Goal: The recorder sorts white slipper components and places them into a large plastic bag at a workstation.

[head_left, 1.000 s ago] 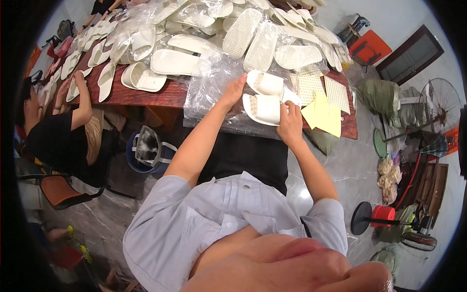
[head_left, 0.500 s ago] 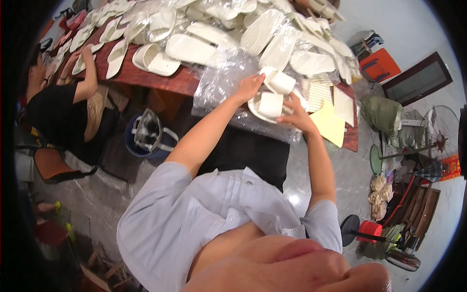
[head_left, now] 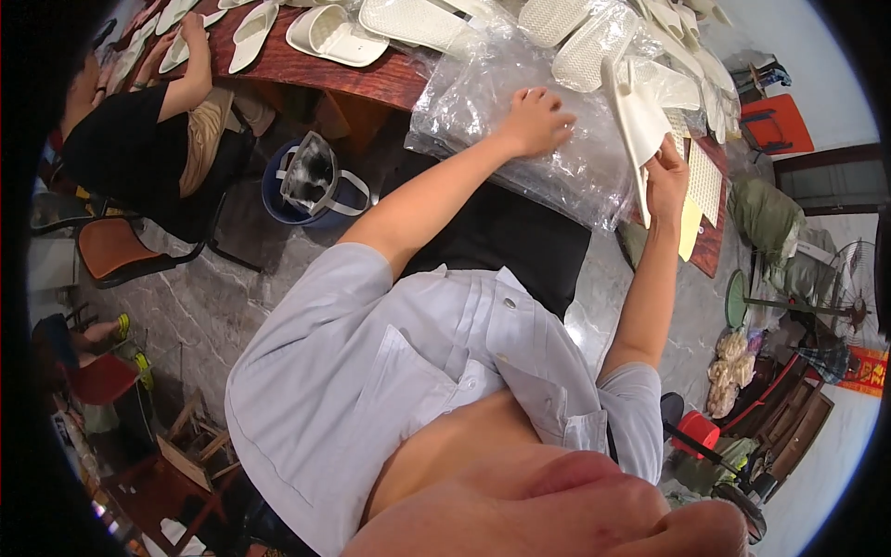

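Note:
My right hand (head_left: 666,181) is closed on a pair of white slippers (head_left: 642,128), raised on edge at the right of the table; the slippers overlap, so one is partly hidden. My left hand (head_left: 538,123) lies with its fingers apart over a stack of clear plastic bags (head_left: 464,121) and grips nothing. The bags hang a little over the table's near edge. Beyond my hands lie more white slippers (head_left: 594,58), some under clear plastic. Beside my right hand are a cream textured sheet (head_left: 707,181) and a yellow sheet (head_left: 689,230).
The red-brown table (head_left: 390,79) runs off to the left, with white slippers (head_left: 336,35) along it. At the left a person in black (head_left: 125,139) sits handling a slipper. A blue bucket (head_left: 278,200) holding a bag stands on the floor. A fan (head_left: 849,288) stands right.
My right hand has lifted the slippers off the bags and moved them right, turning them on edge. My left hand has let go and now rests over the bags. The view has shifted.

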A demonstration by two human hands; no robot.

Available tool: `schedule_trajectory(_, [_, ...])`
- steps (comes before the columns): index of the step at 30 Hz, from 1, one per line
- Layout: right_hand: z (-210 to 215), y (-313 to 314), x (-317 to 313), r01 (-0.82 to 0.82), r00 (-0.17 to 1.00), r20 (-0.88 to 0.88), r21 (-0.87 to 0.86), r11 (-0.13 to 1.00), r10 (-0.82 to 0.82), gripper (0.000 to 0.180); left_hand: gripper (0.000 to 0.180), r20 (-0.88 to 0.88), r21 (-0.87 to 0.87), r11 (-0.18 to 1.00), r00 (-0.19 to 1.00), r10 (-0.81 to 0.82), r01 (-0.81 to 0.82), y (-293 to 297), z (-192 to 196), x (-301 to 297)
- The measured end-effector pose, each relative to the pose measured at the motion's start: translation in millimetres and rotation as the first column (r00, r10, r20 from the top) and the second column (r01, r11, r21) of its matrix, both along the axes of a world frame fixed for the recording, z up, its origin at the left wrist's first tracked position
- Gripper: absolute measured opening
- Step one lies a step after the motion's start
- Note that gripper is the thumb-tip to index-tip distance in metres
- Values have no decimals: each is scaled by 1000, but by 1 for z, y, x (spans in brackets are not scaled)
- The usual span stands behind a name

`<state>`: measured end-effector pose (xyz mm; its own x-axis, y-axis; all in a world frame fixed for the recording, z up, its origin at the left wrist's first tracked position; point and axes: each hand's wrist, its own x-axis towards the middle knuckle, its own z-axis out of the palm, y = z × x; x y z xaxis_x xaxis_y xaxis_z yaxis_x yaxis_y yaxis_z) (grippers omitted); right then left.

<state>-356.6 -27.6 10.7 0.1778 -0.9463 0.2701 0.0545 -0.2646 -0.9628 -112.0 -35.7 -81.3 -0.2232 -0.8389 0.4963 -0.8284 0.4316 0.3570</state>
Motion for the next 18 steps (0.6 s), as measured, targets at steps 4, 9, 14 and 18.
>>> schedule_trajectory(4, [48, 21, 48, 42, 986, -157, -74, 996, -53, 39, 49, 178, -74, 997, 983, 47, -35, 9, -8, -9])
schedule_trajectory(9, [40, 36, 113, -13, 923, -357, -410, 912, -147, 31, 67, -809, -257, 801, 332, -484, 541, 16, 13, -9])
schedule_trajectory(14, [-26, -8, 124, 83, 818, -478, -453, 887, -320, 25, 61, 187, 39, 999, 982, -14, 7, 11, -2, -4])
schedule_trajectory(18, [-73, -41, 91, 44, 968, -238, -148, 988, -79, 25, 53, 439, 303, 944, 898, -20, -127, 19, 29, 2])
